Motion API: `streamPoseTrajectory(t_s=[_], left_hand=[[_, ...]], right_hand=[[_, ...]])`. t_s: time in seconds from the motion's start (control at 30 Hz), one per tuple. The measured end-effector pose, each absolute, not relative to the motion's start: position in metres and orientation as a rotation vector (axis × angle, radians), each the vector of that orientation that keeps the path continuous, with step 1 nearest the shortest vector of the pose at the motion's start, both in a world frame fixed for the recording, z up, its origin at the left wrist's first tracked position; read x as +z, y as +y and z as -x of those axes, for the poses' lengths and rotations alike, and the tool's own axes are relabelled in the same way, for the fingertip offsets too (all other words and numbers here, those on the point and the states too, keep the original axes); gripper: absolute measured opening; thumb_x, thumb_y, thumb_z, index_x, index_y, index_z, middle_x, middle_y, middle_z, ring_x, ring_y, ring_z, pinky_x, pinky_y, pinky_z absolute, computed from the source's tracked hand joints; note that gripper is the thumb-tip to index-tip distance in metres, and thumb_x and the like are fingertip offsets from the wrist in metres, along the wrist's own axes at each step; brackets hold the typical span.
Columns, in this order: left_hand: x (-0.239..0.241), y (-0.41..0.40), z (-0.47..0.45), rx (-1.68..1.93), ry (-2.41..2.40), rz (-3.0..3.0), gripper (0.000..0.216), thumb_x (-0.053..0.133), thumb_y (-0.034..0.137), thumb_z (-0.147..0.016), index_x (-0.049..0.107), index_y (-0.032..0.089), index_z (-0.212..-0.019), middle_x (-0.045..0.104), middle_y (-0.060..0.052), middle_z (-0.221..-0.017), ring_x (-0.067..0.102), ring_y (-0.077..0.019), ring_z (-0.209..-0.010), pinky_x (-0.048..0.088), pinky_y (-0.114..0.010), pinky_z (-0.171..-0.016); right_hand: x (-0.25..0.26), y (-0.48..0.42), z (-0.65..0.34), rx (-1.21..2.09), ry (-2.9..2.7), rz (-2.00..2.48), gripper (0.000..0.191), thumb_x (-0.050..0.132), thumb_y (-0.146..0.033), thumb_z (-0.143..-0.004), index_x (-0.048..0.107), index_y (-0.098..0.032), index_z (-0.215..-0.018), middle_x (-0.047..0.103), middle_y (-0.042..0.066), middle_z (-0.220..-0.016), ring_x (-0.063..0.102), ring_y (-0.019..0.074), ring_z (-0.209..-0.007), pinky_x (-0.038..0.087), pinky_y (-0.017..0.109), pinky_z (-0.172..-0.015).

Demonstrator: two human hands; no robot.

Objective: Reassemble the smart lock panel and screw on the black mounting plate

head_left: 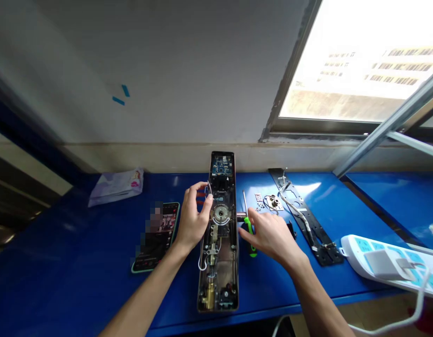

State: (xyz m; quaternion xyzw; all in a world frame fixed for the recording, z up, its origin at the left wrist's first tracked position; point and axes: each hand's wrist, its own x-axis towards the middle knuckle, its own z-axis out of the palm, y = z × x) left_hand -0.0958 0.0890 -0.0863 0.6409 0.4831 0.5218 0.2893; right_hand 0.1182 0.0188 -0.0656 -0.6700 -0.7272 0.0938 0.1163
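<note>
A long, narrow electronic door lock [221,236] lies open on the blue table, its inside facing up. It shows a circuit board [221,166], a round metal hub, brass parts and thin wires. My left hand [195,213] is at its left edge, thumb and forefinger closed around a thin pale wire [210,188]. Over a green-handled screwdriver [249,226] on the right, my right hand [270,231] has thumb and forefinger apart. The screwdriver's handle shows between them, its shaft pointing away from me. A short metal lever [241,216] juts from the lock beside these fingertips.
Right of the lock lie small screws [260,206], a metal plate with a knob [273,202] and a long black panel [304,215] with a cable. A white power strip [364,262] holds a charger. Leftward are a phone [156,238] and a tissue pack [116,186].
</note>
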Motion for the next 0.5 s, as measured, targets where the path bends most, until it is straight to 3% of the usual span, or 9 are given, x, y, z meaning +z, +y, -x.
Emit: streamPoseTrajectory(t_s=[0.1, 0.2, 0.33, 0.5], left_hand=[[-0.084, 0.099, 0.091, 1.296, 1.216, -1.563, 0.047, 0.057, 0.04, -0.102, 0.052, 0.025, -0.146, 0.068, -0.011, -0.133, 0.069, -0.0262, -0.12, 0.057, -0.043, -0.102], [-0.081, 0.11, 0.087, 1.23, 1.229, -1.497, 0.055, 0.053, 0.043, -0.104, 0.045, 0.025, -0.155, 0.074, -0.01, -0.121, 0.074, -0.0264, -0.113, 0.058, -0.045, -0.102], [-0.083, 0.126, 0.082, 1.22, 1.25, -1.483, 0.056, 0.054, 0.054, -0.102, 0.054, 0.022, -0.149, 0.077, -0.011, -0.121, 0.075, -0.0293, -0.114, 0.058, -0.046, -0.103], [-0.084, 0.133, 0.081, 1.254, 1.281, -1.498, 0.058, 0.055, 0.062, -0.1, 0.062, 0.021, -0.14, 0.078, -0.012, -0.125, 0.073, -0.0318, -0.119, 0.054, -0.048, -0.11]], right_hand=[[-0.069, 0.014, -0.109, 0.346, -2.123, 2.027, 0.016, 0.07, -0.034, -0.091, 0.061, -0.021, -0.096, 0.074, 0.006, -0.075, 0.063, 0.021, -0.059, 0.019, 0.029, -0.055], [-0.066, 0.016, -0.107, 0.41, -2.069, 2.058, 0.008, 0.063, -0.021, -0.087, 0.058, -0.022, -0.093, 0.067, 0.001, -0.067, 0.057, 0.0179, -0.058, 0.021, 0.028, -0.055], [-0.041, 0.022, -0.117, 0.485, -2.011, 2.014, 0.007, 0.059, -0.022, -0.088, 0.054, -0.024, -0.093, 0.061, -0.004, -0.063, 0.052, 0.0146, -0.056, 0.026, 0.027, -0.055], [0.012, 0.033, -0.135, 0.514, -1.963, 1.972, 0.008, 0.059, -0.028, -0.091, 0.055, -0.025, -0.098, 0.071, -0.001, -0.073, 0.058, 0.0146, -0.058, 0.031, 0.027, -0.055]])
